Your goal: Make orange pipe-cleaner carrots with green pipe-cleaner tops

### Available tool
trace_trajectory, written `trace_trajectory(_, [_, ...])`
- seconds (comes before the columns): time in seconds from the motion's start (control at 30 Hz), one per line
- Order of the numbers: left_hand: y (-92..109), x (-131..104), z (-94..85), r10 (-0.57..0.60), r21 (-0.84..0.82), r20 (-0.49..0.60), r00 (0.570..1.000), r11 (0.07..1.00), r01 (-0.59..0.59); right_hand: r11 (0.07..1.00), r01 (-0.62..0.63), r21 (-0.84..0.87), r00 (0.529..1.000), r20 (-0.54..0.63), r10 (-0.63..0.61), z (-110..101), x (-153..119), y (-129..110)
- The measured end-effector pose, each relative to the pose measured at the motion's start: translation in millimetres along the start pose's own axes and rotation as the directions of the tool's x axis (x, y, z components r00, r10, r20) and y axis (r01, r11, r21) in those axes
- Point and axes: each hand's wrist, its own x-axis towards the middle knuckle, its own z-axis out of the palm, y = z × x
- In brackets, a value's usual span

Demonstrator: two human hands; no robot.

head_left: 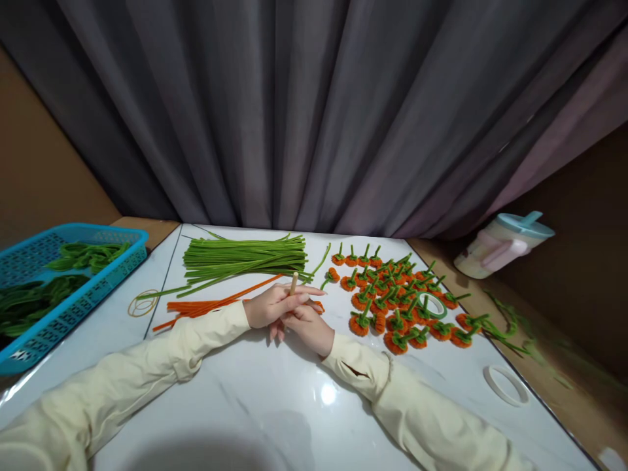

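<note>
A pleated grey curtain (pixel 294 118) hangs beyond the hands and fills the upper part of the view, turning pinkish toward the right. Beneath the hands spreads a glossy white, marble-patterned tabletop (pixel 235 392). A blue perforated basket (pixel 73 307), holding looped green pieces (pixel 88 255), sits well to the left of them. Just beyond the left hand lies a wide bundle of fuzzy green stems (pixel 240 256). Beyond and to the right of the right hand is a crowd of small orange pumpkin-like shapes (pixel 360 325) with green stalks. Farther right, past the table's edge, stands a pale cup (pixel 495 248) with a blue lid, and loose green strands (pixel 510 327) lie nearer than it. The left hand (pixel 272 305) and right hand (pixel 311 329) meet above the table; the left pinches a slim tan stick (pixel 294 284), whose upper end rises between thumb and forefinger, while the right presses against the left from below, its exact grip hidden. Orange fuzzy stems (pixel 196 306) lie just left of the left hand. A white ring (pixel 505 385) rests well right of the right hand, and a green-and-white tape roll (pixel 432 305) lies among the orange shapes. Thin yellowish bands (pixel 142 305) lie left of the orange stems. A small orange piece (pixel 318 306) shows just beyond the right hand's fingers.
</note>
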Motion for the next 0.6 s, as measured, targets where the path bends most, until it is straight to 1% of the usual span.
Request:
trace_trajectory(0.17, [-4.2, -2.4, 4.8, 0.057, 0.011, -0.036, 0.998, 0.998, -0.056, 1.000, -0.007, -0.029, 1.000, 0.025, 0.007, 0.6, -1.0, -3.1])
trace_trajectory(0.3, [-7.9, -3.1, 7.0, 0.135, 0.039, -0.069, 0.988, 0.990, -0.133, 0.999, -0.008, -0.035, 0.999, 0.038, 0.009, 0.8, -1.9, -2.7])
trace_trajectory(0.43, [-13.3, -3.8, 8.4, 0.187, 0.060, -0.070, 0.980, 0.981, -0.183, 0.999, -0.006, -0.042, 0.999, 0.032, 0.007, 1.1, -2.4, -1.2])
trace_trajectory(0.53, [-14.6, -5.2, 9.2, 0.154, 0.006, -0.058, 0.986, 0.988, -0.154, 0.999, 0.000, -0.043, 1.000, 0.023, 0.001, 1.2, -2.8, -0.5])
trace_trajectory(0.6, [-13.2, -6.6, 9.5, 0.079, -0.045, -0.049, 0.996, 0.996, -0.081, 0.999, -0.001, -0.039, 1.000, 0.021, 0.002, 1.1, -2.8, -0.3])
